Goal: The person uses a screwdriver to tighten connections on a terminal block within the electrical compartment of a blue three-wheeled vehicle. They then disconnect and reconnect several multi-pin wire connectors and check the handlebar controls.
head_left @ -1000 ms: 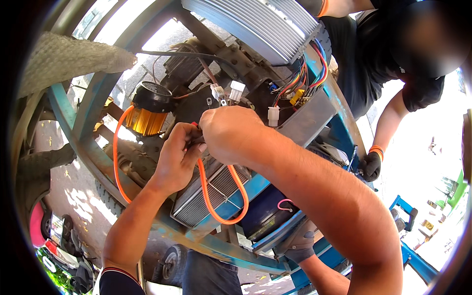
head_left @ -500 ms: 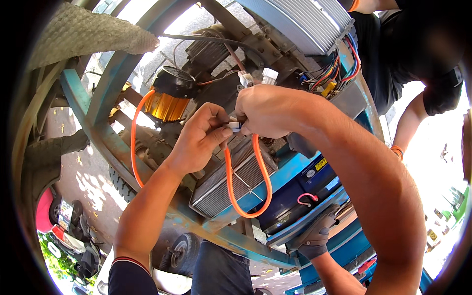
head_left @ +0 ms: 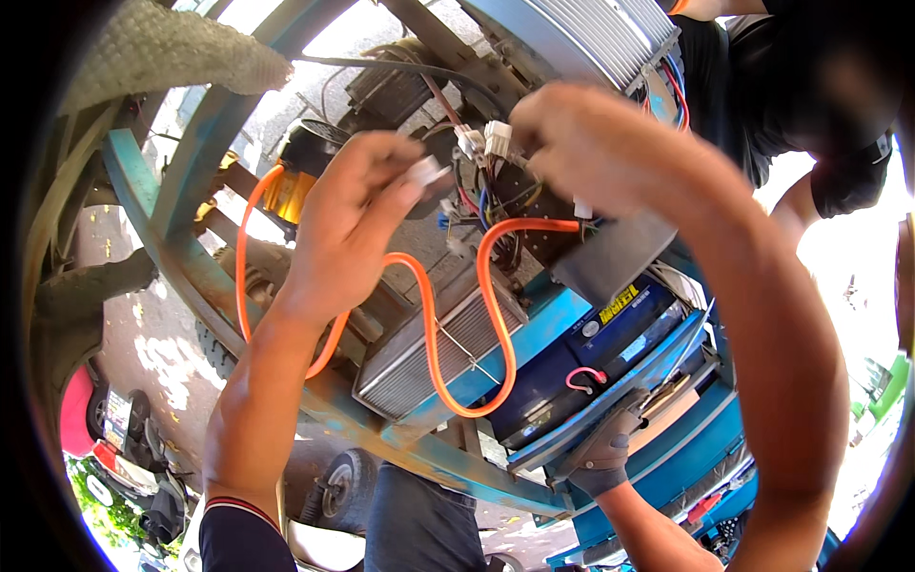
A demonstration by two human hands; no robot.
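My left hand (head_left: 345, 224) pinches a small white plug connector (head_left: 425, 171) between thumb and fingers. Up and to the right, my right hand (head_left: 596, 148) is smeared by motion, so what its fingers do is unclear. Nearest to it is a white multi-pin connector (head_left: 497, 139), beside another pale connector (head_left: 469, 141). Thin coloured wires (head_left: 484, 200) hang below these. An orange cable (head_left: 505, 334) dips in a loop between my arms, over a finned metal box (head_left: 391, 372).
A blue steel frame (head_left: 429, 458) surrounds the parts. Dark blue batteries (head_left: 543, 405) sit at the lower right, near another person's gloved hand (head_left: 605, 453). A large finned controller (head_left: 591, 38) is at the top. A gold-and-black cylinder (head_left: 286, 195) stands left; a second person's arm (head_left: 796, 210) shows right.
My hands have come apart: the left moved up and left with the white plug connector, the right up and right. The orange cable's upper end now runs out to the right.
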